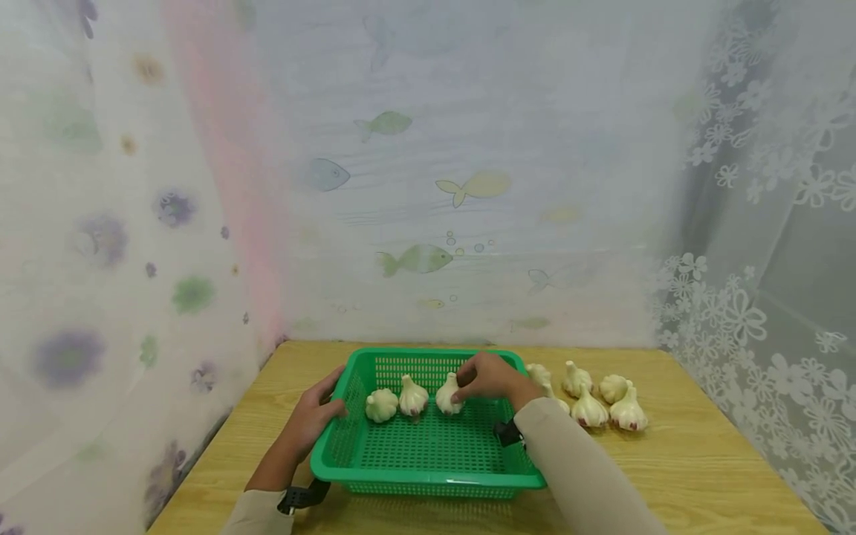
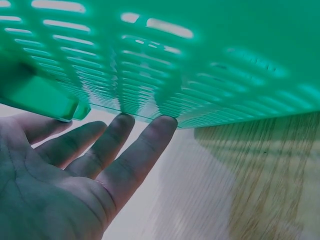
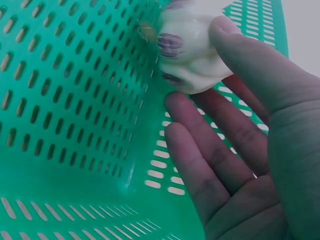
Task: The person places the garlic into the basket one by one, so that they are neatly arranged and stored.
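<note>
A green slotted plastic basket (image 1: 428,479) stands on the wooden table, with two white garlic bulbs, one (image 1: 382,406) at the left and one (image 1: 414,397) beside it. My left hand (image 1: 313,416) holds the basket's left rim: the thumb lies over the edge, and in the left wrist view the fingers (image 2: 137,160) reach along the slotted outer wall. Inside the basket, my right hand (image 1: 491,377) pinches a third garlic bulb (image 1: 448,395) between thumb and fingers. In the right wrist view that garlic bulb (image 3: 187,47) shows purple-marked cloves and its root end, close to a basket wall.
Several more garlic bulbs (image 1: 590,407) sit on the table (image 1: 695,446) just right of the basket, partly behind my right forearm. Printed curtains with fish (image 1: 417,258) and flowers (image 1: 742,316) hang behind and at both sides of the table.
</note>
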A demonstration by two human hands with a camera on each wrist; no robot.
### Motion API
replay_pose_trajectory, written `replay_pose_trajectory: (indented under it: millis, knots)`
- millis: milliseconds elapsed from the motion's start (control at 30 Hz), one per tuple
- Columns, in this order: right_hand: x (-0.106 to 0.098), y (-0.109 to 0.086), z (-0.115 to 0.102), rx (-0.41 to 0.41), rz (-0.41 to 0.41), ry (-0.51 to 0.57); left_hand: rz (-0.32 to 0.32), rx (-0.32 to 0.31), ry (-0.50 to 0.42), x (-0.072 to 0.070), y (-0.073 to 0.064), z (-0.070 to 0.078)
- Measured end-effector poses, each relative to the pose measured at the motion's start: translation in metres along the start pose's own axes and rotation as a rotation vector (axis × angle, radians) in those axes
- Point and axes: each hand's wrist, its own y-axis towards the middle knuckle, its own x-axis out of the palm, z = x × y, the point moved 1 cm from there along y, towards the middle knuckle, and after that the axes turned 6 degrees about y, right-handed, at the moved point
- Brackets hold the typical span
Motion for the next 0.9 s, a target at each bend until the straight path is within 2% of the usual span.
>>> replay_pose_trajectory:
  millis: [300,900]
  knots:
    - [0.0003,-0.0017,-0.0033,0.001,0.019,-0.056,-0.003,-0.005,-0.003,-0.0008,0.0001,-0.0012]
    - [0.0011,0.0020,-0.0001,0.046,0.018,-0.060,-0.011,-0.003,0.000,-0.0005,-0.0006,0.0011]
